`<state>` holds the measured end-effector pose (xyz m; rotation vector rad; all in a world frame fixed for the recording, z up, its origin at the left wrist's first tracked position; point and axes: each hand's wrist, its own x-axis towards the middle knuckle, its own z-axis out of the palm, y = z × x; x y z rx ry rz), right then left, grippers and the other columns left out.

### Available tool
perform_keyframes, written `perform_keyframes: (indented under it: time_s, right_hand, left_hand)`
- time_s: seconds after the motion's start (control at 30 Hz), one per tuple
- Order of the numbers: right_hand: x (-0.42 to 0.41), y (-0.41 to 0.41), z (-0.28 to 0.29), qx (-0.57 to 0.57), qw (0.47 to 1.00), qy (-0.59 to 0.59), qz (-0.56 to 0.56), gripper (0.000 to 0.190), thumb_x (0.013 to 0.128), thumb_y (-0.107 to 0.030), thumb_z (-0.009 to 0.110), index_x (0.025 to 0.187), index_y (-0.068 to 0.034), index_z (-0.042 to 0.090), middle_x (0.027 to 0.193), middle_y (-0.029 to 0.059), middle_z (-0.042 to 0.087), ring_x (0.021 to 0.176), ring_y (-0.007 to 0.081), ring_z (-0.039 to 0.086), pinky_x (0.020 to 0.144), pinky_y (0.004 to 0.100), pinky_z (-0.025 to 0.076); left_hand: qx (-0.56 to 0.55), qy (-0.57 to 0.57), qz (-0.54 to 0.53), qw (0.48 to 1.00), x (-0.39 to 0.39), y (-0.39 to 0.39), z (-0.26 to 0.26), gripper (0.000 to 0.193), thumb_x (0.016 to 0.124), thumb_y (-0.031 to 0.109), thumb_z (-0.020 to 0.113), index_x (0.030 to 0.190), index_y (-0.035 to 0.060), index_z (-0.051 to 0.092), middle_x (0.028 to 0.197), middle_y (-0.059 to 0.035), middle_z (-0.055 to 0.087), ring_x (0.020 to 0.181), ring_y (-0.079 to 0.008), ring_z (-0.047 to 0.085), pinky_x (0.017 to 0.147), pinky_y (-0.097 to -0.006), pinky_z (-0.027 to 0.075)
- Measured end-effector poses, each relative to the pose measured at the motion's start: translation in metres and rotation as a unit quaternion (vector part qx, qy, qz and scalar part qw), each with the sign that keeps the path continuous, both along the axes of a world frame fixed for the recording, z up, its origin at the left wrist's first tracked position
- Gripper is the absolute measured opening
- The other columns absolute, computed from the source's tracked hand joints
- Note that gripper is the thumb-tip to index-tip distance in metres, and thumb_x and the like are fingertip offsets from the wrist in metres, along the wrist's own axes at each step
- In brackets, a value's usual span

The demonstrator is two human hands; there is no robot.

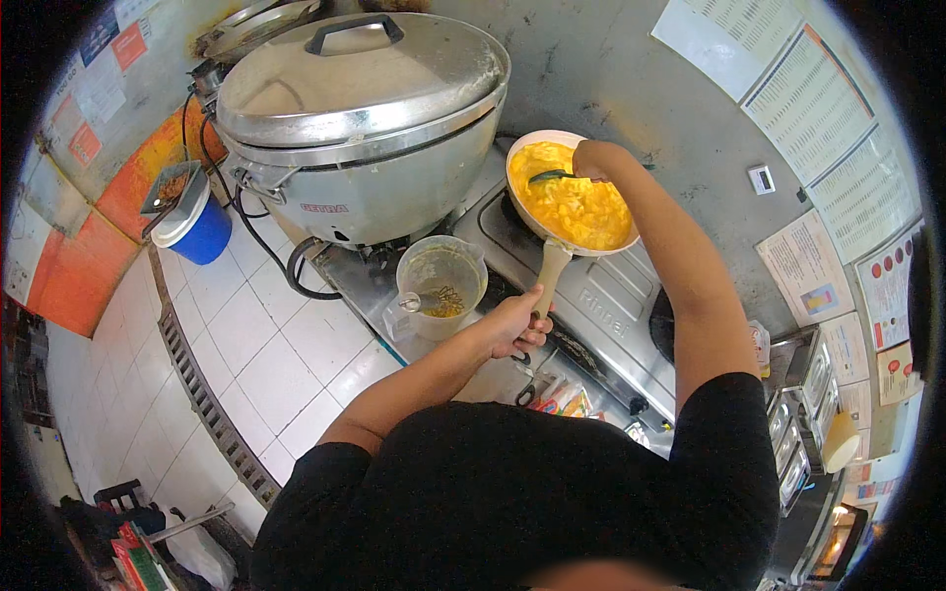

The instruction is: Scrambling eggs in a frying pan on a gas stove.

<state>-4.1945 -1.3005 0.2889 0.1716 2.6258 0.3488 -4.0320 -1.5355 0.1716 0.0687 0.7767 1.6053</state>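
My left hand [519, 325] grips the beige handle of a frying pan [516, 198] over the gas stove [599, 295]. Soft, partly set scrambled egg [573, 210] spreads across the pan. Above the pan's far right side, my right hand [595, 161] is closed around a dark green spatula [548, 176], whose head lies in the egg. Left of the pan handle stands a translucent plastic measuring jug [442, 270] with a metal whisk in it and yellow residue on its inside.
A big steel rice cooker [355, 177] fills the space left of the stove. Further left, a blue tub [203, 233] carries a clear container. Food packets [565, 399] and scissors lie near my body. Lidded steel containers [802, 421] stand at the right, by a wall with posted sheets.
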Motion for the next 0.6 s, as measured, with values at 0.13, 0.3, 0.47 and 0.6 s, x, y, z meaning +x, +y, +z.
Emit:
perform_keyframes:
  time_s: [0.13,0.3,0.47,0.6]
  right_hand:
    - [-0.011,0.043,-0.027,-0.025,0.997,0.028,-0.062,0.018,0.069,-0.008,0.052,0.082,-0.003,0.064,0.069,0.0168,0.062,0.054,0.0258,0.059,0.049,0.036,0.046]
    - [0.0,0.098,-0.051,0.051,0.987,0.075,0.129,0.019,0.069,-0.01,0.052,0.082,-0.002,0.062,0.071,0.0174,0.061,0.057,0.0261,0.061,0.049,0.0372,0.046]
    - [0.046,0.075,0.021,-0.097,0.984,0.144,0.029,0.028,0.074,-0.026,0.05,0.077,0.001,0.058,0.057,0.0157,0.055,0.047,0.0252,0.054,0.046,0.0377,0.041]
    - [0.095,0.069,0.091,-0.067,0.99,-0.048,-0.115,0.02,0.074,-0.016,0.05,0.093,-0.013,0.054,0.058,0.0037,0.051,0.048,0.0161,0.05,0.039,0.0316,0.039]
  left_hand:
    - [-0.007,0.007,-0.01,1.0,0.001,0.004,0.003,0.036,0.09,0.047,0.025,0.091,0.0133,0.039,0.058,0.0042,0.033,0.044,-0.0058,0.027,0.038,-0.0202,0.017]
    - [0.001,0.014,-0.02,1.0,0.0,0.011,-0.002,0.036,0.09,0.047,0.024,0.09,0.0138,0.039,0.058,0.0044,0.033,0.044,-0.0056,0.026,0.037,-0.0193,0.017]
    - [0.019,-0.025,0.002,1.0,0.0,0.004,-0.003,0.039,0.09,0.048,0.025,0.095,0.0117,0.038,0.059,0.0026,0.033,0.041,-0.0055,0.027,0.034,-0.0195,0.017]
    - [0.015,-0.01,-0.001,1.0,0.005,0.009,-0.006,0.04,0.089,0.05,0.026,0.094,0.013,0.038,0.061,0.0027,0.034,0.042,-0.0054,0.026,0.035,-0.0202,0.016]
